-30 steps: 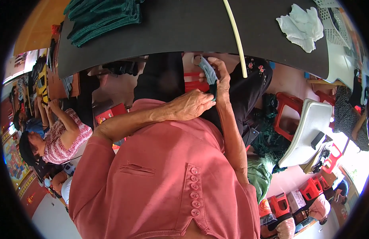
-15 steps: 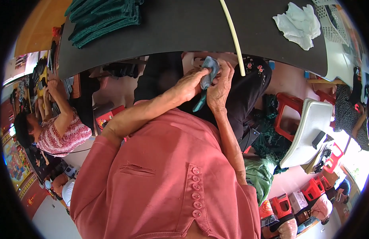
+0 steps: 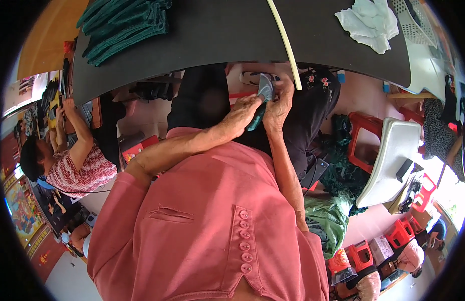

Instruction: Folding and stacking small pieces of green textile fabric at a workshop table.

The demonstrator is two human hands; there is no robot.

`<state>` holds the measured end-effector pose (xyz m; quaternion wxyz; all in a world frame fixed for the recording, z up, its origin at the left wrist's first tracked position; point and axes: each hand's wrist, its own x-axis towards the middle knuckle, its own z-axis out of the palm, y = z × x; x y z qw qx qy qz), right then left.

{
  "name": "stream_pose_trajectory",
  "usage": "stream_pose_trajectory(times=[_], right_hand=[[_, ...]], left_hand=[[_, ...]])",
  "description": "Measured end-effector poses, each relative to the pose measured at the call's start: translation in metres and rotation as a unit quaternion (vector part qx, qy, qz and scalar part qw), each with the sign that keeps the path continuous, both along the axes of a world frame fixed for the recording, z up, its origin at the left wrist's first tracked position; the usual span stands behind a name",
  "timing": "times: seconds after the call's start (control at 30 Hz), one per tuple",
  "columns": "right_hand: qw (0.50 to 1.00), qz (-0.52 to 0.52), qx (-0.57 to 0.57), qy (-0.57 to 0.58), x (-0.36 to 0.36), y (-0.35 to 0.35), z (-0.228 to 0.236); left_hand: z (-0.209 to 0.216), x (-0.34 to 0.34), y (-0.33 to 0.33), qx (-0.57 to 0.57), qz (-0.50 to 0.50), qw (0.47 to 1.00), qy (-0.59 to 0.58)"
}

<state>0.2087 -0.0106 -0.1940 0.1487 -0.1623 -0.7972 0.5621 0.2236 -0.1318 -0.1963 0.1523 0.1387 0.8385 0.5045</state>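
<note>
Over my lap, just below the table edge, both of my hands hold one narrow piece of cloth (image 3: 264, 90). Its upper part is grey-blue, while a dark green velvety end (image 3: 255, 119) hangs below between my wrists. My left hand (image 3: 244, 111) pinches it from the left, with the fingers closed around its middle. My right hand (image 3: 279, 104) grips it from the right near the upper end, its fingers bent and partly blurred. I cannot make out the exact kind of cloth piece.
A stack of folded dark green velvet pieces (image 3: 124, 32) lies on the dark table (image 3: 212, 32). A pale strip (image 3: 285, 42) overhangs the table edge near my right hand. White cloth (image 3: 369, 26) and a white basket (image 3: 414, 25) are right. A person (image 3: 84, 168) works at left; a red stool (image 3: 364, 143) stands right.
The grey-blue part looks slimmer and more drawn out, and it was bunched before. My left hand has slid slightly lower along the cloth. The whole view has shifted a little.
</note>
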Motion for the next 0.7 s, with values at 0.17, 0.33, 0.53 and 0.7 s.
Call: stream_pose_trajectory(times=[0.17,0.33,0.53,0.7], right_hand=[[0.996,0.016,-0.060,0.069,0.003,-0.004,0.004],[0.995,0.064,0.008,0.078,0.006,-0.006,0.019],[0.996,0.038,-0.038,0.068,0.008,-0.004,0.007],[0.987,0.060,-0.146,0.013,0.009,0.002,-0.001]], left_hand=[[0.051,-0.037,-0.012,0.042,0.010,0.980,-0.196],[0.046,-0.053,-0.013,0.127,0.030,0.972,-0.195],[0.061,-0.033,-0.004,0.087,0.001,0.983,-0.162],[0.055,-0.029,-0.007,0.130,0.001,0.973,-0.189]])
